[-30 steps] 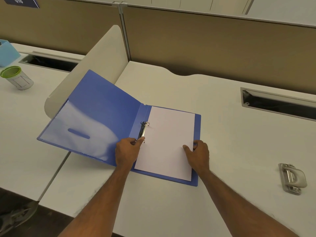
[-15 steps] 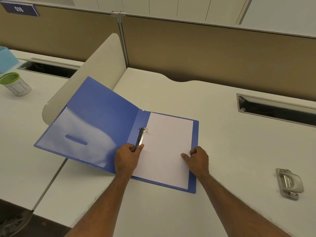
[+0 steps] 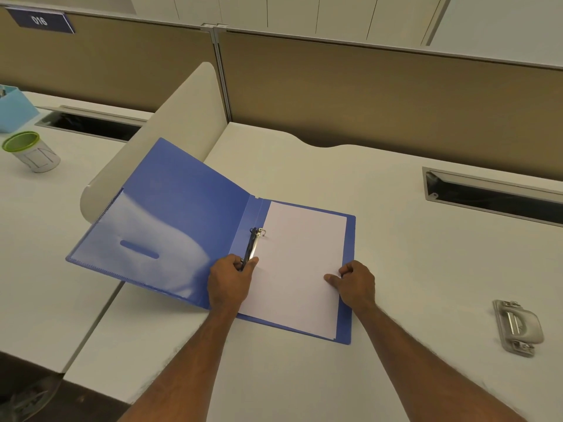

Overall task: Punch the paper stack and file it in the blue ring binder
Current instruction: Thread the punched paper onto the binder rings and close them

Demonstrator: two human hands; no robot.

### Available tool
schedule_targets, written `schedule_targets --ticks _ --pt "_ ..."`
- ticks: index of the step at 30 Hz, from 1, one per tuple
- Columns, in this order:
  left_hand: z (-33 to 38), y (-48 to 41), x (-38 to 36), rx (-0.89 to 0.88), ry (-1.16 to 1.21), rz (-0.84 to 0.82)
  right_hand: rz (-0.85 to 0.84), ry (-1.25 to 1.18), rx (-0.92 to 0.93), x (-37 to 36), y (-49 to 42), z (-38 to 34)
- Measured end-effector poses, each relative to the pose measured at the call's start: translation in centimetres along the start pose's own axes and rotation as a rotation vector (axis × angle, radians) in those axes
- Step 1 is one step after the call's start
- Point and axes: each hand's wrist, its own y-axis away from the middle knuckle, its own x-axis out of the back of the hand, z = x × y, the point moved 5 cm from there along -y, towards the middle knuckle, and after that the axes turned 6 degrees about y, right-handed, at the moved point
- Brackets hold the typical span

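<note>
The blue ring binder (image 3: 170, 214) lies open on the white desk, its left cover propped up against a rounded divider. A white paper stack (image 3: 298, 257) rests on the binder's right half, its left edge at the metal ring mechanism (image 3: 254, 243). My left hand (image 3: 230, 277) pinches the near end of that ring mechanism. My right hand (image 3: 355, 281) is curled over the right edge of the paper stack, thumb on the sheet. The grey hole punch (image 3: 518, 328) sits apart on the desk at the right.
A rounded cream divider (image 3: 182, 117) stands behind the binder's raised cover. On the neighbouring desk at the left are a green-rimmed cup (image 3: 32, 152) and a light blue box (image 3: 13, 108). Cable slots (image 3: 493, 194) are cut into the desk. Brown partition walls close the back.
The view has tilted up a little. My left hand has closed further onto the near end of the ring mechanism. My right hand has stayed at the paper's right edge.
</note>
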Motion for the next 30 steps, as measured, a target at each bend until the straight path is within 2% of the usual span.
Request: schedule_targets --ticks 11,23,27,30 --pt "0.9 0.0 0.1 -0.012 -0.035 -0.001 -0.012 0.026 -0.013 0.0 -0.2 0.0" --pt "1.4 -2.7 0.4 0.009 -0.11 -0.081 0.016 -0.026 -0.014 0.0 0.0 0.2" --pt "2.8 -5.8 -0.8 0.012 -0.267 -0.181 0.018 0.001 -0.001 -0.1 -0.2 0.4" --pt "3.1 -7.4 -1.5 0.079 -0.322 -0.252 0.022 0.021 0.002 -0.3 -0.3 0.6"
